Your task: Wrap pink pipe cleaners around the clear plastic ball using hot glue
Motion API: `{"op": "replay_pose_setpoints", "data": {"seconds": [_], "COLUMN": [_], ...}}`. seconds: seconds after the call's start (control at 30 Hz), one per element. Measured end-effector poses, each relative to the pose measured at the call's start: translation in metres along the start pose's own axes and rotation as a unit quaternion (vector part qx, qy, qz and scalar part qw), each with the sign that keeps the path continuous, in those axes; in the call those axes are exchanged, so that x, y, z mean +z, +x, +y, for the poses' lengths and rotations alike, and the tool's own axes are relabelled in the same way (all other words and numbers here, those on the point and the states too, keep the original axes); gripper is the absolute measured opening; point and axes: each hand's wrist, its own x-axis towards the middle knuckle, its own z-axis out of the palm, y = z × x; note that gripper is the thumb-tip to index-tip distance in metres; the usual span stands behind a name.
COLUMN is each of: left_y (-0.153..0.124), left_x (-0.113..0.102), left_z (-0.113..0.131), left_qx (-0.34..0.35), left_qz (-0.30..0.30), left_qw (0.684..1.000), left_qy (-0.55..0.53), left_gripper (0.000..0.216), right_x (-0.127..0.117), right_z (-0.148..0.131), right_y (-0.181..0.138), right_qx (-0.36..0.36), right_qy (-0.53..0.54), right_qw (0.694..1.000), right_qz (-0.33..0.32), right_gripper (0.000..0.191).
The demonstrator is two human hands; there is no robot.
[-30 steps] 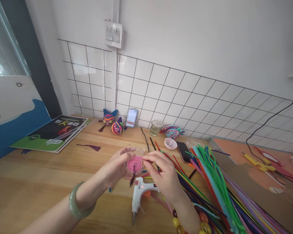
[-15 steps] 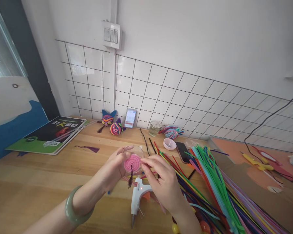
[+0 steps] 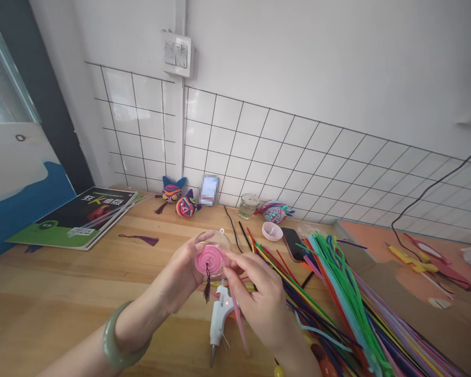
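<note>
In the head view, the left hand is closed around the side of a clear round ornament with a small loop on top, holding it up over the desk, near the middle of the scene. A pink coil covers the side of the ornament facing the camera, and a dark tassel hangs from the coil's centre. The right hand meets the ornament from the other side, its thumb and index finger pinched together on a pink strip at the coil's right edge; the strip's loose end dangles below them. Just beneath the ornament, a white glue gun lies with its nozzle toward the camera and a red light showing. A green bangle circles the left wrist. To the right spreads a large heap of coloured pipe cleaners, with a dark phone and a pink bowl behind it. Nearer the wall stand a glass jar and three striped, multicoloured figures.
</note>
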Motion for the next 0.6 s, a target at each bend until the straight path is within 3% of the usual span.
{"op": "replay_pose_setpoints", "data": {"seconds": [0.23,0.43,0.6], "left_y": [0.0,-0.001,-0.001], "left_x": [-0.001,0.006,0.007], "left_z": [-0.006,-0.01,-0.011], "left_qx": [-0.001,0.018,0.024], "left_qz": [-0.029,-0.018,-0.01], "left_qw": [1.0,0.999,0.999], "left_qy": [0.002,-0.037,-0.04], "left_gripper": [0.054,0.045,0.05], "right_x": [0.005,0.006,0.007], "right_z": [-0.003,-0.003,-0.002], "right_y": [-0.002,-0.004,-0.004], "right_qx": [0.011,0.024,0.028], "right_qy": [0.012,0.02,0.032], "right_qw": [0.999,0.999,0.999], "right_qz": [0.034,0.032,0.033], "right_gripper": [0.023,0.023,0.022]}}
